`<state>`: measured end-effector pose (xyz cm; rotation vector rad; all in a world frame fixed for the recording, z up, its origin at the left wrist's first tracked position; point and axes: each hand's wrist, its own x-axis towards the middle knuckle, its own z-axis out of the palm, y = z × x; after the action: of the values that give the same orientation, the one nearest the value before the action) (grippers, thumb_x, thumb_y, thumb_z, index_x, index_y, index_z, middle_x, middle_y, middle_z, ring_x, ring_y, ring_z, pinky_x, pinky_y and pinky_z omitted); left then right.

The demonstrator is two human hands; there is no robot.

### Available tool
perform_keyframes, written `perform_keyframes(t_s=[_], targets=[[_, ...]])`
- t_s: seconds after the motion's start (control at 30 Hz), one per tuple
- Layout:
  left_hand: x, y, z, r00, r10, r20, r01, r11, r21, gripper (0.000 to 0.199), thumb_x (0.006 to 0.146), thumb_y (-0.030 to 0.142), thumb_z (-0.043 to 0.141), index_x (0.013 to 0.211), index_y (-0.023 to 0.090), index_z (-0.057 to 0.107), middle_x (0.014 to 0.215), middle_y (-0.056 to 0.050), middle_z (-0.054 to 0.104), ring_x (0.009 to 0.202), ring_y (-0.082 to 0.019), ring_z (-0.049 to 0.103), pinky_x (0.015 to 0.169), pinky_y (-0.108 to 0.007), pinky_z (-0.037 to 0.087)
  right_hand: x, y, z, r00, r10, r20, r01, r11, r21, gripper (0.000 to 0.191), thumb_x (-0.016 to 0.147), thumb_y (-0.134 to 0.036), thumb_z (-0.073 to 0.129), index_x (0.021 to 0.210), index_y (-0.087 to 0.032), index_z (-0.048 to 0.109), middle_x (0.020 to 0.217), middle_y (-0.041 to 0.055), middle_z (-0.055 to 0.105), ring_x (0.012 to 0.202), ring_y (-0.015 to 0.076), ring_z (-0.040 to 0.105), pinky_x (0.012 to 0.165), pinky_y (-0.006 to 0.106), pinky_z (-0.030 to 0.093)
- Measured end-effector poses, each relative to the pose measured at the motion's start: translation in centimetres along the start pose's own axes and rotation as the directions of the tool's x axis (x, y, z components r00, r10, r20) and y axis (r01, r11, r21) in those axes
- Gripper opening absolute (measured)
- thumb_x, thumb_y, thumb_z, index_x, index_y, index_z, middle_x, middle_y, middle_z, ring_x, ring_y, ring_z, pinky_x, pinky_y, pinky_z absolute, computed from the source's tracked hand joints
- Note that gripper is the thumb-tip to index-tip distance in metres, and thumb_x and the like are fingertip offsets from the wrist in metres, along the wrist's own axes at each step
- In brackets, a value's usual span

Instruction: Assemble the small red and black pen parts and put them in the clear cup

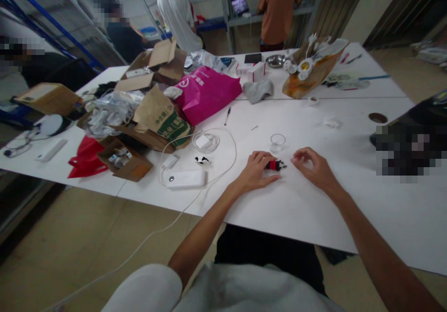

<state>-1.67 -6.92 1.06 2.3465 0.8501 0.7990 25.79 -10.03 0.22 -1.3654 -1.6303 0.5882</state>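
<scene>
The left hand is resting palm-down on the desk near its front edge, forearm angling in from below, its grip closing on a small red-and-black part lying on the surface. The right hand is hovering just beside that part, fingers curling inward, grip narrow and holding nothing. A clear cup is standing just behind them.
</scene>
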Motion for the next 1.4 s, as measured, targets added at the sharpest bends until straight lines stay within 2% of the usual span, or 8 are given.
perform_keyframes(t_s=[0.07,0.13,0.3,0.5,0.7,1.03,1.2,1.4], targets=[[0.0,-0.1,0.1,0.998,-0.007,0.068,0.001,0.997,0.078,0.065,0.097,0.061,0.081,0.148,0.025,0.065,0.152,-0.016,0.064,0.143,-0.037,0.051,0.124,-0.057,0.044,-0.4,0.7,-1.0,0.989,-0.075,0.128,0.089,0.99,-0.106,0.026,0.1,-0.047,0.077,0.115,-0.025,0.073,0.112,0.0082,0.076,0.102,0.0265,0.071,0.093,0.044,0.057],[0.3,-0.1,0.3,0.995,-0.002,0.102,-0.012,0.991,0.135,0.062,0.099,0.061,0.078,0.149,0.026,0.065,0.155,-0.015,0.062,0.143,-0.037,0.05,0.123,-0.058,0.045,-0.5,1.1,-1.2,0.972,-0.126,0.2,0.159,0.975,-0.156,0.023,0.101,-0.046,0.077,0.113,-0.026,0.074,0.117,0.0096,0.076,0.112,0.0302,0.071,0.102,0.05,0.055],[0.8,0.0,0.4,0.993,0.006,0.122,-0.031,0.979,0.201,0.055,0.102,0.06,0.073,0.146,0.027,0.068,0.157,-0.015,0.062,0.144,-0.038,0.05,0.121,-0.057,0.045,-0.3,1.4,-0.1,0.946,-0.148,0.29,0.209,0.959,-0.193,0.019,0.102,-0.045,0.077,0.111,-0.028,0.077,0.119,0.0091,0.078,0.117,0.0322,0.071,0.109,0.055,0.051],[1.2,-0.2,0.3,0.99,0.003,0.143,-0.031,0.98,0.197,0.051,0.105,0.058,0.07,0.145,0.026,0.068,0.155,-0.014,0.065,0.144,-0.037,0.051,0.121,-0.057,0.043,-0.1,1.1,0.0,0.946,-0.124,0.299,0.179,0.97,-0.167,0.016,0.104,-0.043,0.075,0.108,-0.028,0.075,0.116,0.0088,0.078,0.114,0.0333,0.071,0.105,0.056,0.052],[1.5,-0.4,-0.2,0.984,0.017,0.175,-0.049,0.982,0.183,0.049,0.105,0.051,0.069,0.147,0.026,0.067,0.153,-0.014,0.068,0.146,-0.037,0.053,0.123,-0.056,0.041,-0.1,0.0,-1.1,0.97,-0.052,0.238,0.082,0.99,-0.116,0.018,0.109,-0.045,0.068,0.106,-0.027,0.071,0.106,0.0079,0.078,0.097,0.0287,0.072,0.091,0.047,0.058],[1.5,0.0,-0.5,0.982,0.056,0.178,-0.094,0.972,0.214,0.046,0.104,0.045,0.067,0.145,0.023,0.065,0.154,-0.014,0.066,0.145,-0.037,0.054,0.121,-0.054,0.041,0.5,-0.6,-1.2,0.939,-0.104,0.327,0.174,0.966,-0.19,0.015,0.108,-0.038,0.067,0.101,-0.026,0.073,0.103,0.0089,0.075,0.095,0.0288,0.072,0.091,0.047,0.059],[1.5,0.2,-0.9,0.981,0.053,0.185,-0.102,0.958,0.267,0.044,0.104,0.044,0.067,0.143,0.024,0.068,0.156,-0.014,0.064,0.144,-0.038,0.052,0.119,-0.055,0.042,0.4,-0.6,-0.7,0.928,-0.101,0.36,0.168,0.973,-0.16,0.01,0.106,-0.034,0.069,0.104,-0.027,0.075,0.105,0.0086,0.075,0.097,0.0286,0.073,0.092,0.048,0.061],[1.7,0.2,-1.0,0.974,0.076,0.213,-0.136,0.95,0.282,0.039,0.102,0.04,0.068,0.139,0.027,0.072,0.16,-0.014,0.06,0.145,-0.039,0.051,0.12,-0.056,0.041,0.3,-0.9,-0.2,0.928,-0.109,0.355,0.147,0.986,-0.082,0.016,0.108,-0.035,0.065,0.107,-0.028,0.079,0.108,0.0096,0.075,0.1,0.0284,0.074,0.094,0.048,0.062]])
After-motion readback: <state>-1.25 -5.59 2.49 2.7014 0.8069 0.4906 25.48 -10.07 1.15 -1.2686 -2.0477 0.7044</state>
